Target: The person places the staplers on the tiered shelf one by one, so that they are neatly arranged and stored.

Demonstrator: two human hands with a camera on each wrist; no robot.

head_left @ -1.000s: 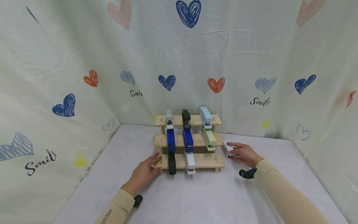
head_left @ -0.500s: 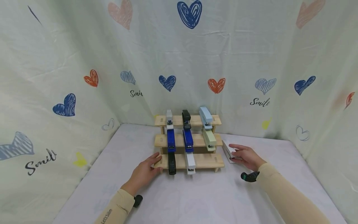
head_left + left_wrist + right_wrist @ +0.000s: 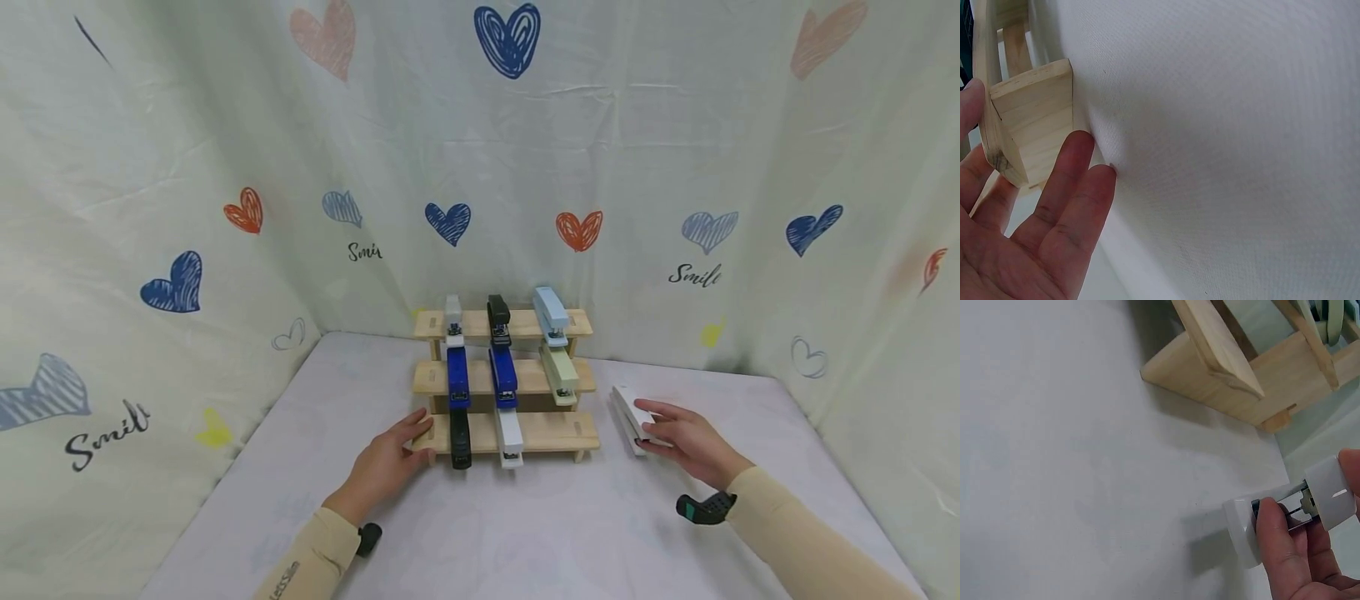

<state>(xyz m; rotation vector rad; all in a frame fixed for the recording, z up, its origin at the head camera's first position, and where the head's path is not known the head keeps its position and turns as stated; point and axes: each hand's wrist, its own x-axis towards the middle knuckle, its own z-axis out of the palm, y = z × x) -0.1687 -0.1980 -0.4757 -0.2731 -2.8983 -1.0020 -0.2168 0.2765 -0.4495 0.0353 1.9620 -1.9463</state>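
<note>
On the table stands a three-tier wooden shelf (image 3: 558,429) with staplers lying across its boards. My left hand (image 3: 386,467) holds the left end of the lowest board, the thumb at its front. In the left wrist view, two fingers (image 3: 1094,200) of that hand extend past the board end (image 3: 1038,94). To the right of the shelf, my right hand (image 3: 690,442) grips a white stapler (image 3: 628,408) between thumb and fingers. The right wrist view shows the stapler's white base (image 3: 1244,534) and its top arm (image 3: 1330,494) spread apart; whether it touches the table is hard to tell.
The top board carries a grey-white stapler (image 3: 453,317), a black one (image 3: 498,317) and a light blue one (image 3: 551,312). Two blue staplers (image 3: 504,371) and a pale green one (image 3: 559,371) lie below. The lowest board bears a black stapler (image 3: 460,437) and another white stapler (image 3: 510,433).
My right hand has moved right and toward me with the white stapler, away from the shelf's side. The left hand stays at the shelf.
</note>
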